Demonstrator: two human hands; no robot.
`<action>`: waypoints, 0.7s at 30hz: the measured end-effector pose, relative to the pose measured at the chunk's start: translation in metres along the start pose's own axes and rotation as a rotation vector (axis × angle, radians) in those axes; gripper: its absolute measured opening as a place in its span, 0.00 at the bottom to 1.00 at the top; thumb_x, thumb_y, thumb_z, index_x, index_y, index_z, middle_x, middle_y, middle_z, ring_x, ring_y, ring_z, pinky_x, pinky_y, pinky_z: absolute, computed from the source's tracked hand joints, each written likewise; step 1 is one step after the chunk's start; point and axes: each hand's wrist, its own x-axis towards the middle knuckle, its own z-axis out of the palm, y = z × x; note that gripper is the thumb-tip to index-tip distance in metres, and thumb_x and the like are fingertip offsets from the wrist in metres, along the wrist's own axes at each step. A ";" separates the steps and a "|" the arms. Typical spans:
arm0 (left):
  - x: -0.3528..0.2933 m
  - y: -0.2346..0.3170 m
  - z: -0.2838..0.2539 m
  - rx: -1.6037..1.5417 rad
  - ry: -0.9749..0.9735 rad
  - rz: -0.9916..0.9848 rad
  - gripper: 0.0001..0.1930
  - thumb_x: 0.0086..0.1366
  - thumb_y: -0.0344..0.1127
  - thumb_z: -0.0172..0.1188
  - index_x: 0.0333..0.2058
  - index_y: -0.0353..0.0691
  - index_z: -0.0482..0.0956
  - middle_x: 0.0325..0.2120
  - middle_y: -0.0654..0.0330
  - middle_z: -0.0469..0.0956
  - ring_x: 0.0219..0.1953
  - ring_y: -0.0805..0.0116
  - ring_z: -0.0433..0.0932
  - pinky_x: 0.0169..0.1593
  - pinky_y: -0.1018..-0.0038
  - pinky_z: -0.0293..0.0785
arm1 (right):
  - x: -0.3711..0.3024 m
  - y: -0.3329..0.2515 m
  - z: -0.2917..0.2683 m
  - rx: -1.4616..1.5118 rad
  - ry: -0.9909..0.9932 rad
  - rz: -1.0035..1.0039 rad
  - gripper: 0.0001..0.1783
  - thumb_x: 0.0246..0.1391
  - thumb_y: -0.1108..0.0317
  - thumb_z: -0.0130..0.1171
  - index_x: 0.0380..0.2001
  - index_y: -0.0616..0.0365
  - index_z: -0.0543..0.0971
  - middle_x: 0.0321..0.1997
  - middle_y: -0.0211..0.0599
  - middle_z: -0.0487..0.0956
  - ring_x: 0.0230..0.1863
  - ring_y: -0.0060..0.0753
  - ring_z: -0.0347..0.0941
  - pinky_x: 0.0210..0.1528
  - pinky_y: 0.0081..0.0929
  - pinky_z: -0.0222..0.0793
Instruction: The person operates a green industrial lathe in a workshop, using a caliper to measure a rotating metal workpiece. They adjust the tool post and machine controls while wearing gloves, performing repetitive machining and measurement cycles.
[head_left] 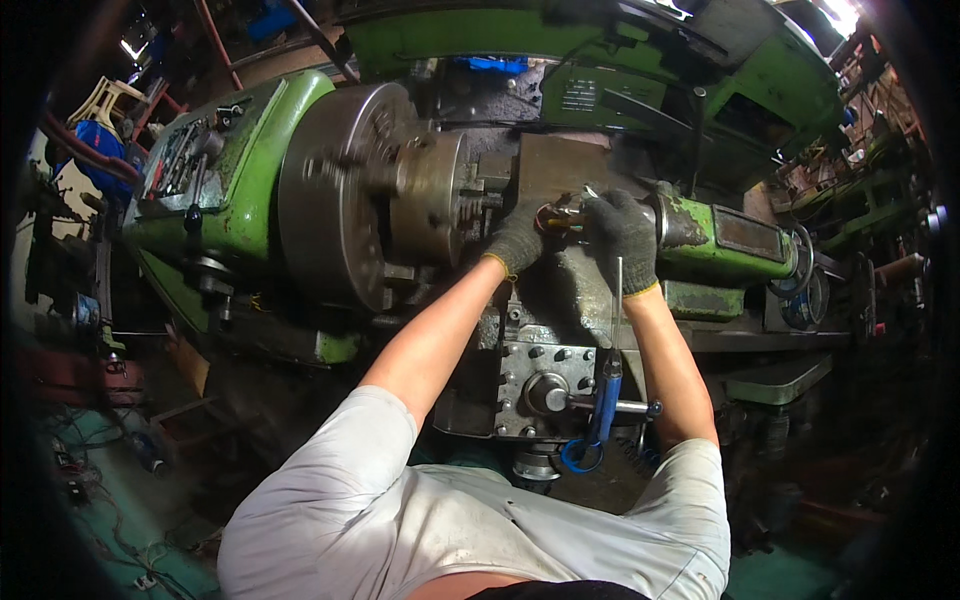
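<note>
Both my hands wear dark knit gloves with yellow cuffs and meet in front of the tailstock of a green lathe. My left hand is closed, its fingertips beside a reddish ring-like edge; what it grips is hidden. My right hand closes around a small shiny metal part that points toward the left hand. Its exact kind is unclear. Right of that hand sits the green tailstock. On the left is the large round chuck, with a smaller jawed chuck in front of it.
A square tool post with a lever stands nearer to me. Across it leans a thin rod with a blue handle and a blue ring. The green headstock carries loose tools on top. A green guard runs behind.
</note>
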 end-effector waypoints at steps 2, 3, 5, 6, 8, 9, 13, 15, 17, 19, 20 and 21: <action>0.001 -0.001 0.002 -0.003 -0.004 0.017 0.17 0.59 0.33 0.73 0.48 0.42 0.86 0.46 0.51 0.88 0.48 0.52 0.86 0.53 0.63 0.80 | -0.003 0.009 0.009 0.012 -0.005 -0.008 0.11 0.49 0.75 0.64 0.38 0.55 0.84 0.36 0.43 0.80 0.37 0.51 0.79 0.40 0.45 0.76; 0.003 -0.005 0.005 -0.124 0.019 0.027 0.17 0.60 0.33 0.72 0.48 0.41 0.86 0.46 0.52 0.88 0.49 0.53 0.86 0.54 0.63 0.80 | 0.000 0.010 0.011 0.014 -0.041 0.014 0.13 0.47 0.74 0.65 0.39 0.55 0.83 0.37 0.44 0.80 0.40 0.52 0.79 0.41 0.45 0.76; 0.004 -0.008 0.005 -0.165 0.050 0.018 0.16 0.60 0.32 0.72 0.48 0.41 0.86 0.48 0.52 0.87 0.50 0.53 0.86 0.55 0.64 0.80 | 0.009 0.021 0.019 -0.003 -0.034 0.007 0.13 0.48 0.73 0.65 0.40 0.55 0.84 0.38 0.45 0.80 0.42 0.52 0.79 0.42 0.46 0.77; -0.001 -0.009 0.002 -0.085 0.054 -0.004 0.16 0.60 0.32 0.72 0.48 0.41 0.86 0.48 0.52 0.87 0.51 0.53 0.85 0.56 0.64 0.80 | 0.012 0.022 0.022 -0.009 -0.033 0.007 0.13 0.49 0.72 0.65 0.40 0.55 0.84 0.38 0.45 0.80 0.43 0.53 0.79 0.43 0.46 0.77; -0.009 -0.008 0.002 -0.032 0.062 -0.037 0.17 0.62 0.30 0.70 0.50 0.40 0.85 0.49 0.52 0.87 0.52 0.55 0.85 0.57 0.64 0.80 | 0.020 0.023 0.025 -0.007 -0.172 0.080 0.12 0.51 0.70 0.64 0.41 0.55 0.86 0.40 0.47 0.81 0.47 0.54 0.79 0.47 0.49 0.77; -0.009 0.008 0.010 -0.066 0.045 -0.044 0.17 0.62 0.29 0.68 0.51 0.39 0.84 0.49 0.51 0.87 0.53 0.56 0.85 0.58 0.65 0.80 | 0.021 0.039 0.033 -0.023 -0.224 0.084 0.12 0.51 0.69 0.64 0.40 0.55 0.86 0.40 0.47 0.82 0.47 0.55 0.79 0.48 0.50 0.77; -0.014 0.011 0.003 0.140 0.047 0.074 0.16 0.66 0.23 0.62 0.53 0.36 0.81 0.49 0.51 0.87 0.55 0.60 0.84 0.59 0.67 0.80 | 0.043 0.023 0.017 -0.056 -0.267 0.068 0.08 0.52 0.69 0.62 0.34 0.56 0.85 0.38 0.48 0.83 0.46 0.57 0.80 0.50 0.52 0.77; -0.018 0.017 0.006 0.103 0.083 0.014 0.16 0.68 0.22 0.60 0.54 0.34 0.80 0.50 0.51 0.86 0.56 0.61 0.83 0.59 0.68 0.81 | 0.038 0.023 0.014 -0.055 -0.207 0.053 0.07 0.51 0.70 0.62 0.34 0.55 0.85 0.38 0.47 0.82 0.45 0.57 0.80 0.50 0.51 0.77; -0.022 0.032 0.011 -0.161 0.079 -0.107 0.17 0.69 0.21 0.59 0.56 0.34 0.79 0.51 0.51 0.85 0.56 0.62 0.83 0.57 0.69 0.83 | 0.024 0.032 0.013 -0.029 -0.104 0.034 0.08 0.50 0.71 0.63 0.34 0.55 0.85 0.39 0.46 0.82 0.45 0.56 0.80 0.49 0.49 0.78; -0.021 0.045 0.008 -0.560 0.024 -0.211 0.20 0.69 0.20 0.58 0.59 0.35 0.77 0.53 0.51 0.84 0.55 0.62 0.84 0.54 0.68 0.84 | 0.018 0.022 0.007 0.019 -0.116 0.027 0.09 0.48 0.73 0.64 0.35 0.54 0.85 0.39 0.45 0.81 0.46 0.55 0.79 0.48 0.48 0.78; -0.018 0.035 0.007 -0.511 0.005 -0.197 0.20 0.69 0.19 0.58 0.59 0.35 0.78 0.52 0.51 0.84 0.54 0.63 0.84 0.53 0.68 0.85 | 0.016 0.019 0.006 0.042 -0.122 0.027 0.10 0.47 0.73 0.64 0.36 0.54 0.84 0.39 0.44 0.81 0.46 0.54 0.79 0.47 0.48 0.78; -0.015 0.021 0.003 -0.459 -0.010 -0.176 0.21 0.69 0.19 0.57 0.59 0.35 0.78 0.52 0.52 0.84 0.53 0.63 0.84 0.53 0.69 0.85 | 0.013 0.016 0.009 0.038 -0.120 -0.020 0.12 0.46 0.74 0.65 0.37 0.54 0.84 0.39 0.44 0.81 0.46 0.54 0.79 0.47 0.47 0.78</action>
